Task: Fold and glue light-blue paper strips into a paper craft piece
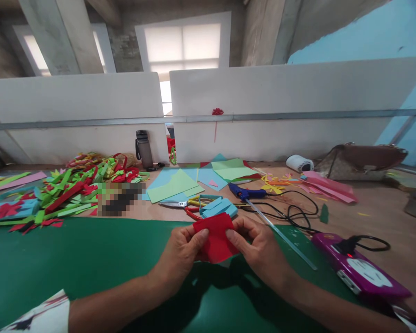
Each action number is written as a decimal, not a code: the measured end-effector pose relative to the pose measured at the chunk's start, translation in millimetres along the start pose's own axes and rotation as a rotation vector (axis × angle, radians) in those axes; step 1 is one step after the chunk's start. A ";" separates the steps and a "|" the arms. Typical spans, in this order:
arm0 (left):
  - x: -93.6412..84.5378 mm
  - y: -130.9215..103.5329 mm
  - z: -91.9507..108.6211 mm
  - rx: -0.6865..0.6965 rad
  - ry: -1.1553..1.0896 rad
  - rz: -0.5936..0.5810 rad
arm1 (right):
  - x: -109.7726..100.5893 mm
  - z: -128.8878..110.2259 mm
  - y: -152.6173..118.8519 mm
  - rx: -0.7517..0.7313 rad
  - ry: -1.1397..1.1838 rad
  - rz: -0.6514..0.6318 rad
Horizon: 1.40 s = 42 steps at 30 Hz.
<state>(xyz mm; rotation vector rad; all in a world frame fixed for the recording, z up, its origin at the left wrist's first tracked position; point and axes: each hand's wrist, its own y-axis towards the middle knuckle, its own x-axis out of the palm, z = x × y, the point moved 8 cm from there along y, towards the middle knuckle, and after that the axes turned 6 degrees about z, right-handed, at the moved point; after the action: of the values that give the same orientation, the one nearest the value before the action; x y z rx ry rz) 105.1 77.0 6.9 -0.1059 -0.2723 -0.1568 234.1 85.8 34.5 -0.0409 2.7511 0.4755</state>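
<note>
Between both hands a folded red piece of felt or paper is held up over the green mat. My left hand pinches its left side, thumb on the near face. On the right side, my right hand grips it the same way. Just beyond the red piece lie a folded light blue piece and scissors with red and yellow handles. A blue glue gun rests behind my right hand, with a clear glue stick sticking out toward me.
Green and red strips are heaped at the left. Light green and blue sheets lie in the middle. A dark bottle stands behind. To the right are a purple power strip, black cable, pink sheets and a brown bag.
</note>
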 end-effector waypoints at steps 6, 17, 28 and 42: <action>2.6 -3.5 -3.8 -0.033 0.029 -0.013 | -8.9 -9.4 -2.3 -0.100 0.015 0.099; 4.7 -7.5 -12.0 -0.066 0.007 -0.029 | -2.8 -8.2 -2.3 0.010 0.105 0.007; 10.3 -6.1 -16.6 -0.095 -0.113 -0.052 | 0.5 2.8 -1.1 0.127 0.189 -0.017; 25.7 -9.1 -25.9 -0.153 -0.049 -0.239 | -0.1 -11.0 3.3 -0.032 0.132 -0.150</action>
<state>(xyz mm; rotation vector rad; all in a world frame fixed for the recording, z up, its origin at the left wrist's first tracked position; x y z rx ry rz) 134.7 61.2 -10.1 -0.2291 -0.3217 -0.4134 230.2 85.3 45.4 -0.2942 2.8411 0.4913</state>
